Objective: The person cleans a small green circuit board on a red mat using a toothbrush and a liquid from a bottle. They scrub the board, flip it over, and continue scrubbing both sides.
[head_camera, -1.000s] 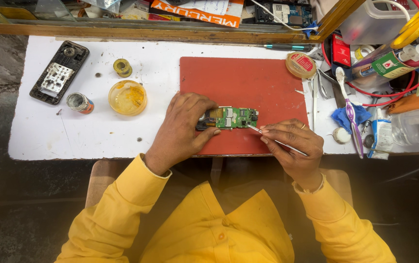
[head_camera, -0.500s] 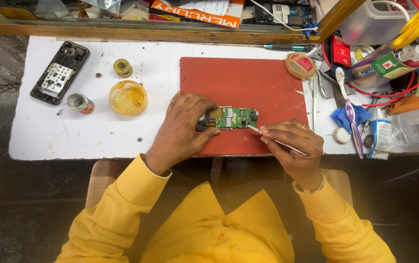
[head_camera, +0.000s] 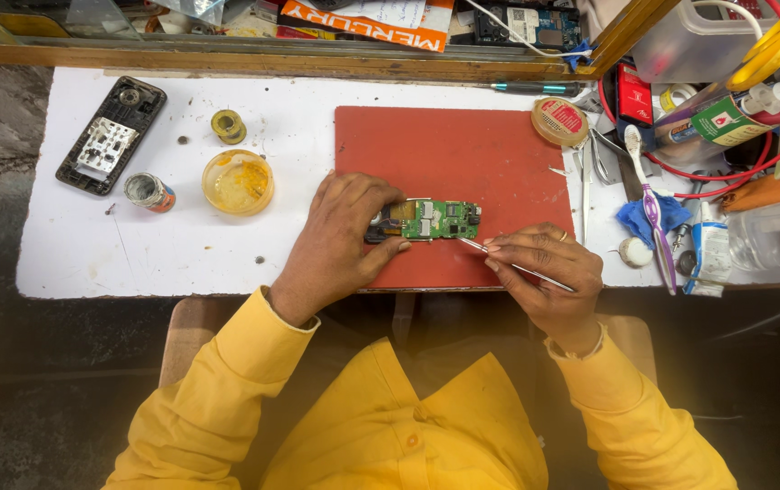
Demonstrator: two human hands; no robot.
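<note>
A small green circuit board (head_camera: 440, 219), dotted with silver parts and with a dark piece at its left end, is seen lying on the red mat (head_camera: 463, 154) near the mat's front edge. It is pinned at its left end by the left hand (head_camera: 340, 236), whose grip is closed over that end. Thin metal tweezers (head_camera: 517, 266) are held in the closed grip of the right hand (head_camera: 544, 272), with the tip touching the board's right end.

On the white surface (head_camera: 136, 263), a yellow dish of paste (head_camera: 238, 181), a small tin (head_camera: 149, 191), a solder spool (head_camera: 227, 126) and an opened phone shell (head_camera: 111, 134) are set to the left. A round tin (head_camera: 560, 121), a toothbrush (head_camera: 648, 200) and a blue cloth (head_camera: 637, 218) are crowded at the right. Nothing is placed between the hands and the board.

Compared with the earlier frames, no shift is seen in hands, board or tweezers.
</note>
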